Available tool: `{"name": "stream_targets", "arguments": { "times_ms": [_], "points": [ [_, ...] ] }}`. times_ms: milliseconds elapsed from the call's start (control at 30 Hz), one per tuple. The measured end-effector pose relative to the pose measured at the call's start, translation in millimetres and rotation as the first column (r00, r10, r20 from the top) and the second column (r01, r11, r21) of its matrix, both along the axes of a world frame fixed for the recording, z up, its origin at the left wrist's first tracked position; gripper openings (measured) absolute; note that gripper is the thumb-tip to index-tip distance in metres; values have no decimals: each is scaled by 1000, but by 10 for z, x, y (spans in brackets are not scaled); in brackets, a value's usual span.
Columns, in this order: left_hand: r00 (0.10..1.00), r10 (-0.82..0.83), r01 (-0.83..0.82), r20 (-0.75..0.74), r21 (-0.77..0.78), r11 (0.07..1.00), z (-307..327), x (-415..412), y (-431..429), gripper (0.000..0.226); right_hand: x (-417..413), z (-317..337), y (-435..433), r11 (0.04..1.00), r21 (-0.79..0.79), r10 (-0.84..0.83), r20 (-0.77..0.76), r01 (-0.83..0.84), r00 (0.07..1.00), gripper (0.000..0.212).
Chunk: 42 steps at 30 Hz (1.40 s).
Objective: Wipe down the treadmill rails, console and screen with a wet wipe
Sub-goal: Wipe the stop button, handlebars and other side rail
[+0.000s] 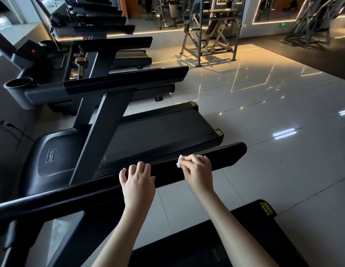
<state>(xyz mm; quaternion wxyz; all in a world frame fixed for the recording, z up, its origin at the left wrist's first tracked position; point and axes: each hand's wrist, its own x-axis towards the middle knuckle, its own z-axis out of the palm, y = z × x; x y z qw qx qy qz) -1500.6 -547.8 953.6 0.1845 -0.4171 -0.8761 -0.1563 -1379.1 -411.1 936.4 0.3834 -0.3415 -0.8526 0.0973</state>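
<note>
On the near black padded treadmill rail (227, 157), the right hand (198, 168) pinches a small crumpled white wet wipe (179, 161) against its top, towards the right end; the left hand (137, 178) rests just beside it, fingers loosely spread, gripping nothing. Best to press the wipe flatter and draw long overlapping strokes, covering the rounded far edge too

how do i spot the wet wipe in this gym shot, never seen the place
Find the long black treadmill handrail nearest the camera, crossing the lower middle of the view. Toward its free end the right hand pinches the wet wipe, a small crumpled wad and the only white thing on that dark rail.
</note>
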Motion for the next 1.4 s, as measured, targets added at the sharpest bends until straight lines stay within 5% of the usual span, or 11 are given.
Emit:
{"name": "stream_targets", "arguments": {
  "times_ms": [200, 367, 533, 667, 867, 1033, 1200, 1400],
  "points": [
    [1000, 5, -5, 2, -5, 1000, 11, 15, 1, 38, 45, 5, 155, 976, -68, -211, -72, 207, 975, 20],
    [1000, 5, -5, 3, -6, 1000, 6, 9, 2, 38, 79, -35, 110, 998, 57, -3, -10, 3, 1000, 13],
    [1000, 8, -8, 3, 0, 1000, 10, 20, 3, 37, 74, 13, 191, 965, -17, -261, -114, 261, 959, 15],
    [1000, 15, -15, -2, 0, 1000, 2, 25, 10, 37, 23, -35, 88, 998, 52, -14, -74, 18, 997, 15],
    [999, 27, -27, -26, -2, 1000, 11, 68, 58, 33, 107, -26, 258, 978, -45, -209, -136, 205, 968, 15],
    [999, 3, -3, -38, 5, 1000, 0, 147, 183, 40, 124, -33, 226, 999, 12, 34, -58, -34, 998, 15],
    [994, -110, 110, -18, 14, 994, -11, 206, 352, 40, 231, -16, 409, 980, -85, -188, -95, 180, 978, 16],
    [998, -44, 45, 49, -5, 999, -6, 243, 435, 39, 252, -40, 368, 1000, -25, 14, -44, -15, 999, 19]
  ]
}}
